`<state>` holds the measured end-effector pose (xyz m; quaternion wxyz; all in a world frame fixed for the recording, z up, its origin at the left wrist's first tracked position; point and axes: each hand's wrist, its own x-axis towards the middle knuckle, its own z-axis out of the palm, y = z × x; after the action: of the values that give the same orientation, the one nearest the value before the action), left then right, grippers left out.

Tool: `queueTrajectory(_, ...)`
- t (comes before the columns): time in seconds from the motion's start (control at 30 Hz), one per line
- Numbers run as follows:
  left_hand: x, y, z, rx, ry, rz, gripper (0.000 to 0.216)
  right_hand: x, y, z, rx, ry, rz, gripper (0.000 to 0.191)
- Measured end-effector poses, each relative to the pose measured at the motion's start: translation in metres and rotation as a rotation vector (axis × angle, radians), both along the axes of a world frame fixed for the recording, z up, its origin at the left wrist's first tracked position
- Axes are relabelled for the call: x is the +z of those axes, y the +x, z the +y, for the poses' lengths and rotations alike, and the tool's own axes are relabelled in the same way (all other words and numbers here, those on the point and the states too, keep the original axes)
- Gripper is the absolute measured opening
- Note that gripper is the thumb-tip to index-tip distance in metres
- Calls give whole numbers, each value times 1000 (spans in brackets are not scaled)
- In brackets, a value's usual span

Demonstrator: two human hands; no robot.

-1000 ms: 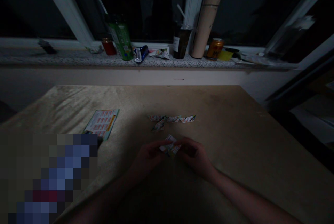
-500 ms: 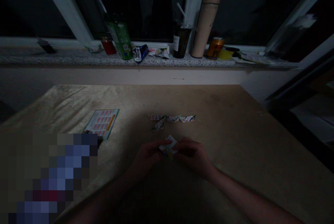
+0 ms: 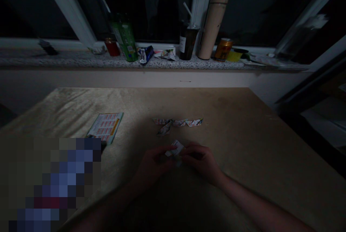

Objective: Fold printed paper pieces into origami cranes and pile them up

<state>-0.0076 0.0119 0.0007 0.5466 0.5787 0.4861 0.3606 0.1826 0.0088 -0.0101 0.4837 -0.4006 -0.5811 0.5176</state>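
Between my two hands, over the near middle of the table, is a small folded piece of printed paper (image 3: 177, 147), its white face with fine print turned up. My left hand (image 3: 156, 160) pinches its left side, thumb on top. The fingers of my right hand (image 3: 198, 157) are closed on its right edge. The part of the paper below my fingertips is dim and hard to make out. Just beyond my hands lie several narrow folded paper strips (image 3: 178, 122) with coloured print, three in a row and one slanting toward me.
A printed sheet or booklet (image 3: 106, 126) lies at left on the table (image 3: 229, 116). A blurred-out area covers the lower left. On the stone windowsill (image 3: 159, 64) stand a green carton (image 3: 127, 43), a dark cup with straw (image 3: 187, 43), a tall flask (image 3: 213, 26) and a gold can (image 3: 223, 50).
The paper in my hands has been folded or turned; its colourful lower part has given way to a whiter face. My hands stay in nearly the same place.
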Motion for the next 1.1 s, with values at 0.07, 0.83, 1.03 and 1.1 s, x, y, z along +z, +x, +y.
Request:
queueTrajectory(0.07, 1, 0, 0, 27, -4, 45, 37, -1, 1, 0, 1, 8, -17, 10)
queueTrajectory(0.83, 11, 4, 0, 44, -50, 94, 16, -1, -3, -4, -43, -127, -47, 17)
queueTrajectory(1.03, 10, 6, 2, 6, -121, -46, 51, 0, -2, -5, -56, -58, -151, 16)
queueTrajectory(1.1, 10, 6, 3, -19, -100, -39, 39, 2, -2, -5, -68, -39, -191, 16)
